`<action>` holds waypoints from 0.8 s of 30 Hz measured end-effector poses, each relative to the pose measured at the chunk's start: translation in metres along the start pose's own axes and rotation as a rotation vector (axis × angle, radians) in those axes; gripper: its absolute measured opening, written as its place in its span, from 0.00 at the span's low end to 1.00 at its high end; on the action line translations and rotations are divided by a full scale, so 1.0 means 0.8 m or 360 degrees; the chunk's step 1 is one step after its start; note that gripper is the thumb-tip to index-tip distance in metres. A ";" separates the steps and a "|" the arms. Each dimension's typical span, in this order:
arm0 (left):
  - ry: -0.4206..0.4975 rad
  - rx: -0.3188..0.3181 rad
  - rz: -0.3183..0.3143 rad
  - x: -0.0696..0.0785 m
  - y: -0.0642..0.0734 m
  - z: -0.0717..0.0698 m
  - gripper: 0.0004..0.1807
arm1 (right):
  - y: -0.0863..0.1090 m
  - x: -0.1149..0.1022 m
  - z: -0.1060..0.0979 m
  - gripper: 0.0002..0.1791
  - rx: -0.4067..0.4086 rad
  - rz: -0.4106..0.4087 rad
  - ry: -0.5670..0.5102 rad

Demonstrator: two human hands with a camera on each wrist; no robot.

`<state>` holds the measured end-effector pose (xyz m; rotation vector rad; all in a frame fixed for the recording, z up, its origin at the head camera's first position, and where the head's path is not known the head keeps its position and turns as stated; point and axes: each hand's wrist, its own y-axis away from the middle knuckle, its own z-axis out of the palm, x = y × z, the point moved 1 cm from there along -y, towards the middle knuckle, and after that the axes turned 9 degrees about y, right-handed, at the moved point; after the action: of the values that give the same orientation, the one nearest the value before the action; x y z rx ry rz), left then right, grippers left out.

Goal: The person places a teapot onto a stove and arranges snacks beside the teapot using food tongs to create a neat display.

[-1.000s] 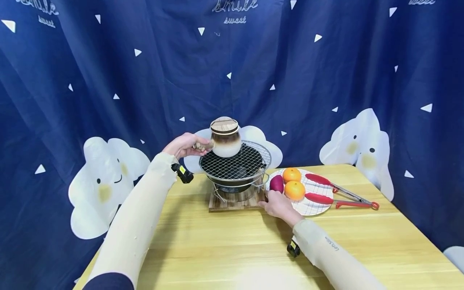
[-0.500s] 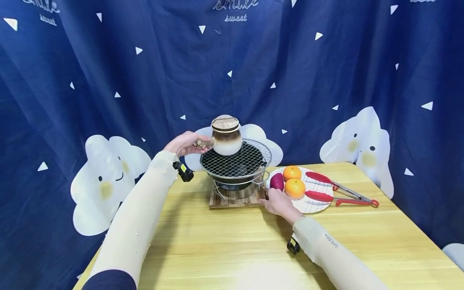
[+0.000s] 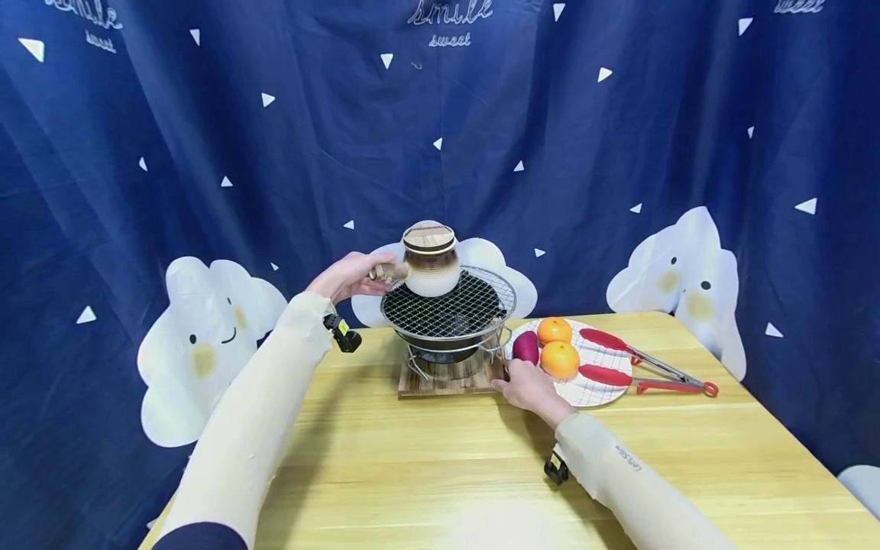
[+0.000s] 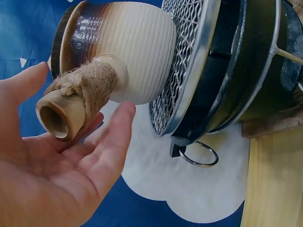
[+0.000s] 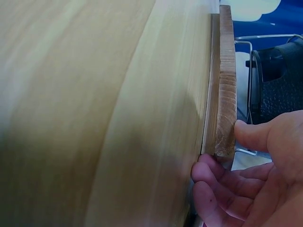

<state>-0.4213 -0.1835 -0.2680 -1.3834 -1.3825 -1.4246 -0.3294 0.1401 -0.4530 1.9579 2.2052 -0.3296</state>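
A small ribbed teapot point(image 3: 431, 281), brown to cream with a wooden lid point(image 3: 429, 236), sits upright on the round wire mesh point(image 3: 447, 317) of a black tabletop grill point(image 3: 443, 344). Its twine-wrapped side handle point(image 4: 90, 81) points toward my left hand point(image 3: 352, 273). In the left wrist view, that hand is spread around the handle, thumb on one side and fairly straight fingers on the other, without gripping it. Below the grill is a square wooden board point(image 3: 447, 388). My right hand point(image 3: 529, 388) holds its near right corner, thumb on top and fingers curled at the lower edge.
Right of the grill, a white checked plate point(image 3: 593, 393) carries two oranges point(image 3: 560, 360) and a dark purple round item point(image 3: 525, 347). Red-tipped tongs point(image 3: 660, 374) lie across its right rim. A blue curtain point(image 3: 440, 114) hangs behind the wooden table point(image 3: 426, 458).
My left hand has loosened from the teapot handle, its thumb and fingers now apart from it. The teapot and my right hand stay in place. The head view shifts slightly.
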 end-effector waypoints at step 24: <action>-0.0356 0.0375 0.0303 -0.009 0.074 -0.010 0.35 | 0.001 -0.002 0.000 0.16 0.0018 -0.0017 0.0000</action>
<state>-0.3646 -0.2032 -0.2610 -1.5056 -1.4614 -0.9743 -0.3281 0.1390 -0.4525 1.9525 2.2190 -0.3440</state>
